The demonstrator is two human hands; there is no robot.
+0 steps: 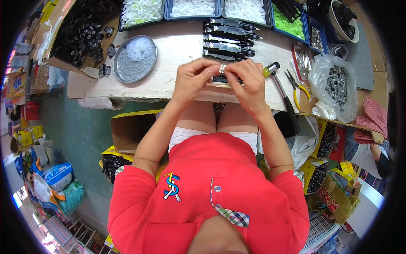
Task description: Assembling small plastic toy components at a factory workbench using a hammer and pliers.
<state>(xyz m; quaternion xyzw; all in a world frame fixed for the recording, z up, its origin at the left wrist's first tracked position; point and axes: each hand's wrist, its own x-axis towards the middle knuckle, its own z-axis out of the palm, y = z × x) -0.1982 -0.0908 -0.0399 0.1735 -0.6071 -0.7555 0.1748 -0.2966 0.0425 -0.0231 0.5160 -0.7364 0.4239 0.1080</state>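
Over the front edge of the workbench my two hands meet, fingertips almost touching. My left hand (192,80) is pinched, thumb against index finger, at a small white part (222,67). Closed on the same white part is my right hand (248,82), its thumb and fingers pressed together; the fingers hide most of the piece. Just below the fingertips lies a black part (220,79), partly covered by the right hand. Beyond the hands, several long black assemblies (230,39) with shiny clear pieces are lined up in a stack.
A hammer (284,93) and yellow-handled pliers (297,86) lie at right, near a clear bag of small grey parts (338,84). A round metal dish (119,70) sits left, beside a carton of black parts (53,48). Trays of white (192,17) and green pieces (289,26) line the back.
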